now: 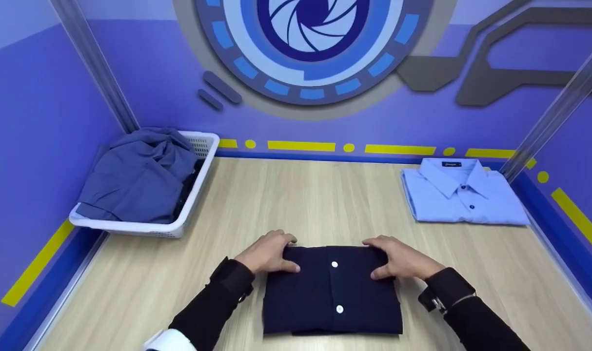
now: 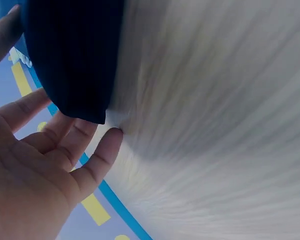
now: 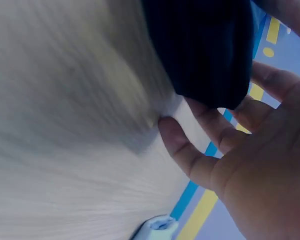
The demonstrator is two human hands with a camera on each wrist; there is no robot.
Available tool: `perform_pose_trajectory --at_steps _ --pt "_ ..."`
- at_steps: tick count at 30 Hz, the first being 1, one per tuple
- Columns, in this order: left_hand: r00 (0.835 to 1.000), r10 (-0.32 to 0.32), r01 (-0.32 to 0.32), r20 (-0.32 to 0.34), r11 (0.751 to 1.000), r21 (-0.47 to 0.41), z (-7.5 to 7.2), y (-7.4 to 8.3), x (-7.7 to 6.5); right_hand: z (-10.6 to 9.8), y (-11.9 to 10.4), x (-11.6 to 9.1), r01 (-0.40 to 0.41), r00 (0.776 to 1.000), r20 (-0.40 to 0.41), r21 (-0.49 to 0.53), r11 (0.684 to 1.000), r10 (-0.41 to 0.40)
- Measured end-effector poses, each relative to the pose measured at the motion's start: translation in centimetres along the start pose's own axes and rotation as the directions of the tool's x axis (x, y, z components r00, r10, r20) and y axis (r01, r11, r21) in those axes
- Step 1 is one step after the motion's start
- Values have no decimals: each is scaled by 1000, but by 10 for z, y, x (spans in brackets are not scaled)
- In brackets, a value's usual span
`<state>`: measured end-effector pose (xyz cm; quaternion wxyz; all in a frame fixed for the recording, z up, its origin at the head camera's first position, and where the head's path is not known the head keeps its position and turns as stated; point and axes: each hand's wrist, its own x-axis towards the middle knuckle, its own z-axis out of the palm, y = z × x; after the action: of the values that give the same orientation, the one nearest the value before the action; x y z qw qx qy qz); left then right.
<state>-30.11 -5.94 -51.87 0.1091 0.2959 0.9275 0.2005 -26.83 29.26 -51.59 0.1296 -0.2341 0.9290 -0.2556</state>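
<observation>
A folded navy shirt (image 1: 311,297) with two white buttons lies at the near middle of the table. My left hand (image 1: 269,252) grips its far left corner, thumb on top and fingers round the far edge. At the far right corner, my right hand (image 1: 402,258) holds the cloth the same way. In the left wrist view, the fingers (image 2: 82,142) curve at the hanging dark edge of the shirt (image 2: 75,60). The right wrist view has the fingers (image 3: 205,125) close under the shirt's edge (image 3: 205,55), little finger near the tabletop.
A white basket (image 1: 209,161) heaped with grey-blue clothing (image 1: 140,175) stands at the back left. At the back right lies a folded light blue shirt (image 1: 464,195), collar toward the wall. Printed walls (image 1: 315,126) bound the wooden table (image 1: 296,200) on the back and sides.
</observation>
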Motion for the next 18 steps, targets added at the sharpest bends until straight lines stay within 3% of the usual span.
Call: perform_pose_trajectory --at_steps 8,12,18 --pt "986 -104 115 134 990 -79 3 3 9 -2 2 9 -49 992 123 66 997 40" --pt "976 -111 128 188 989 -78 4 5 11 1 -2 9 -81 983 171 91 993 65" --pt "969 -92 114 230 990 -83 3 8 13 1 -2 9 -44 984 175 86 995 28"
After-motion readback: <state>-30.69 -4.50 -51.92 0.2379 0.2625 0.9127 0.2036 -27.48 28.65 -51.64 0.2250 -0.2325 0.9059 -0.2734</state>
